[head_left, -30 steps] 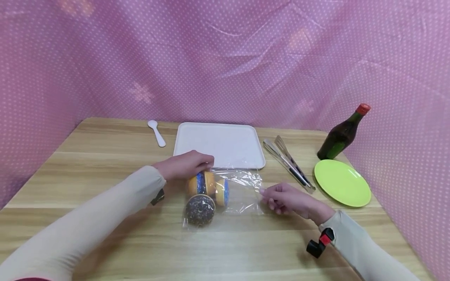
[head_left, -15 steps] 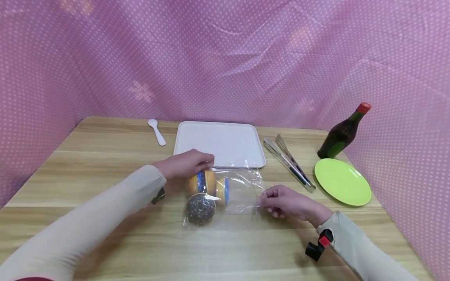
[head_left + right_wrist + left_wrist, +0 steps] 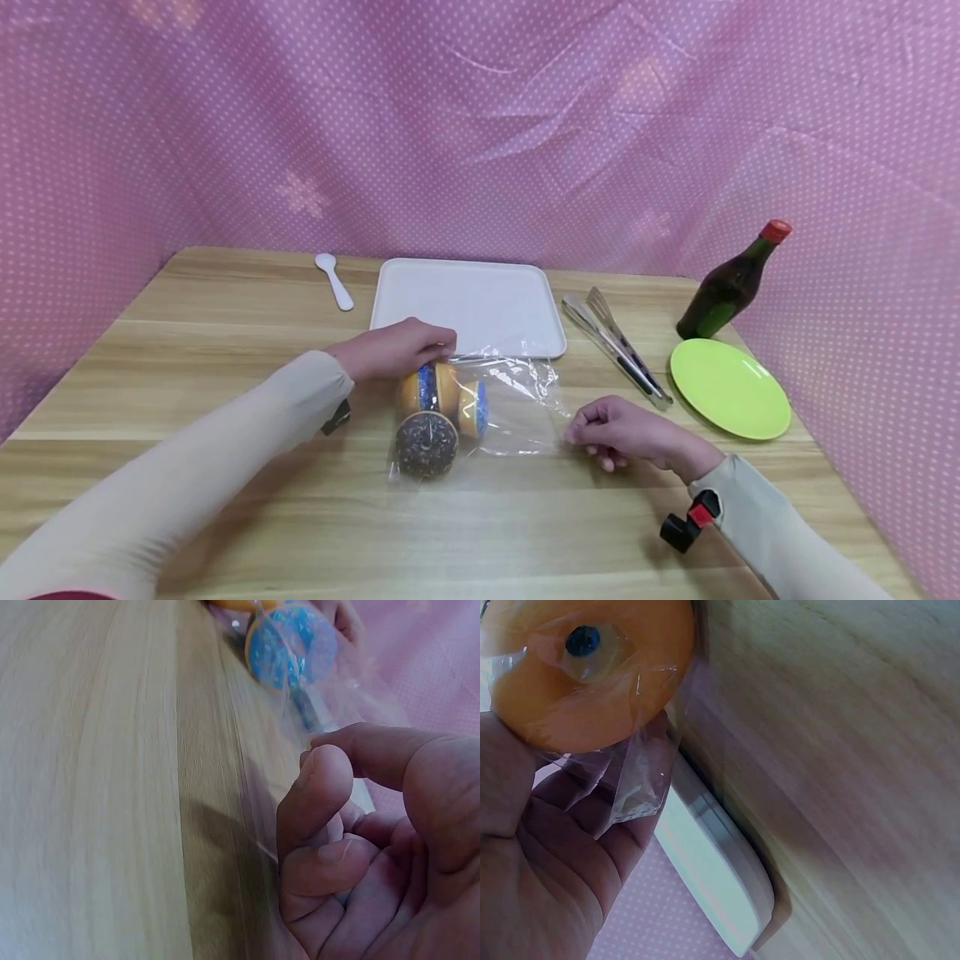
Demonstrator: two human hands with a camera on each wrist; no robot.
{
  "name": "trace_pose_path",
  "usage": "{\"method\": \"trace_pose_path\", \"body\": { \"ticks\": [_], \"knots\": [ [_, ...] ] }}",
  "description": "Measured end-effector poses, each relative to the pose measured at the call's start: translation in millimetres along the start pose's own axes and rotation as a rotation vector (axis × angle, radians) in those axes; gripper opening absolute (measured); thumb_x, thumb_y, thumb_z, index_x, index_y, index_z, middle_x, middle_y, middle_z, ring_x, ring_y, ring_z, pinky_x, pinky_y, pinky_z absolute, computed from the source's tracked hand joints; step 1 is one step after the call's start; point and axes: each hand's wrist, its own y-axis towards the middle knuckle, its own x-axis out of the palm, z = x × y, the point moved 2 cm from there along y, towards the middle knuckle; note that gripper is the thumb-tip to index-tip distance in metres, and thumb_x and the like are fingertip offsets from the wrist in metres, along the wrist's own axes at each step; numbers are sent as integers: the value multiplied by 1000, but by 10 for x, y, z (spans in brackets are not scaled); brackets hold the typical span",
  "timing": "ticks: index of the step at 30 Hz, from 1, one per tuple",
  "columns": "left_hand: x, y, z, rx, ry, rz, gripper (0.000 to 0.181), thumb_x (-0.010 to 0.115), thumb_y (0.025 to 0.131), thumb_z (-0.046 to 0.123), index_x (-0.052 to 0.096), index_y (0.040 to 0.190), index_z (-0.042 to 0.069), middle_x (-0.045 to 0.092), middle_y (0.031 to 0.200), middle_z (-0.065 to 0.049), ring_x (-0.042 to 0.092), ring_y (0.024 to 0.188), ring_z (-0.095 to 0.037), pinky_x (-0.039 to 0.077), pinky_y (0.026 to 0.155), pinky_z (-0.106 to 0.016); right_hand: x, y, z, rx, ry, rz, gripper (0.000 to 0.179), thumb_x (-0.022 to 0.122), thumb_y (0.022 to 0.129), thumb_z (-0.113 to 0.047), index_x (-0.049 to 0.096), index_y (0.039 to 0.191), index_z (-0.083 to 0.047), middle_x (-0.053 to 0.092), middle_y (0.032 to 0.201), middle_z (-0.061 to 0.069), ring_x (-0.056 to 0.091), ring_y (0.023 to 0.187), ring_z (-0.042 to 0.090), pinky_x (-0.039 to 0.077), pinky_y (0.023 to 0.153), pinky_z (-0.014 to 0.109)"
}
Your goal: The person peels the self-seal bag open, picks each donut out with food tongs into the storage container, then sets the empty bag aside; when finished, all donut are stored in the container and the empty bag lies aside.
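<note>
A crinkled clear plastic bag [image 3: 517,417] of ring-shaped, blue- and dark-brown-iced doughnuts [image 3: 426,446] lies on the wood-grained table [image 3: 262,533] at the near side of a white round-cornered tray [image 3: 472,300], its far left gripped by the left hand [image 3: 397,348], its right edge pinched between thumb and forefinger of the right hand [image 3: 622,432].

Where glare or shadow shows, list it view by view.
Head: bright glints on the clear bag, a highlight on the green plate; left wrist: dim overall, the left grip in shade; right wrist: a dark shadow across the table beside the right grip.
</note>
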Motion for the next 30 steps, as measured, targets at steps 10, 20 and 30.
{"method": "trace_pose_path", "body": {
  "ticks": [10,20,30],
  "knots": [
    [-1,-22,-40,-51,-48,12,22,51,109,18,61,90,14,51,78,3,51,78,-12,45,74,-29,-66,-25,23,-39,-24,18,28,61,104,-18,65,105,9,61,74,-4,54,55,4,42,49,18],
    [-72,-137,-131,-37,-39,49,23,51,109,19,62,89,14,52,75,4,50,73,-12,44,70,-28,-224,-71,2,-30,-64,79,31,57,107,-23,66,110,6,62,77,-2,58,62,7,44,52,21],
    [-137,-420,-292,-101,-177,-16,22,52,107,10,73,107,5,68,84,-6,60,76,-14,53,70,-26,-551,-116,-184,-95,-190,485,30,61,105,-17,64,115,11,60,81,3,51,69,8,45,60,25]
  ]
}}
